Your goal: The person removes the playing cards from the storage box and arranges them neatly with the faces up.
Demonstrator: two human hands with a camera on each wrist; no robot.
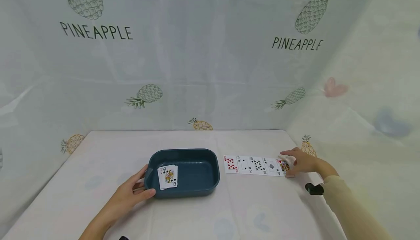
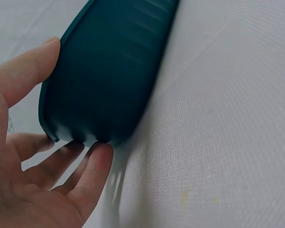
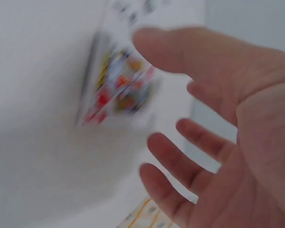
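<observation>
**Tray [image 1: 197, 174] in your left hand [image 1: 131, 191], row of cards [image 1: 258, 165] under your right hand [image 1: 302, 162]**

Behind everything hung the pale backdrop [image 1: 203, 50], printed with pineapples, and in front of it lay the white table [image 1: 190, 216]. The dark blue tray stood on the table, to the left of the row of cards and apart from it. That row ran face up in a close line: a red ten [image 1: 231, 164], a two [image 1: 244, 165], a black ten, an ace [image 1: 272, 166] and a face card [image 1: 283, 165]. Your left hand gripped the tray's left end, its thumb near the front corner and its fingers bent against the outer wall. Your right hand was at the row's right end, thumb and fingers spread. The stack of cards [image 1: 168, 178] lay inside the tray, at its left, a black queen uppermost. The right wrist view was blurred, so you could not tell whether your fingertips touched the face card.
</observation>
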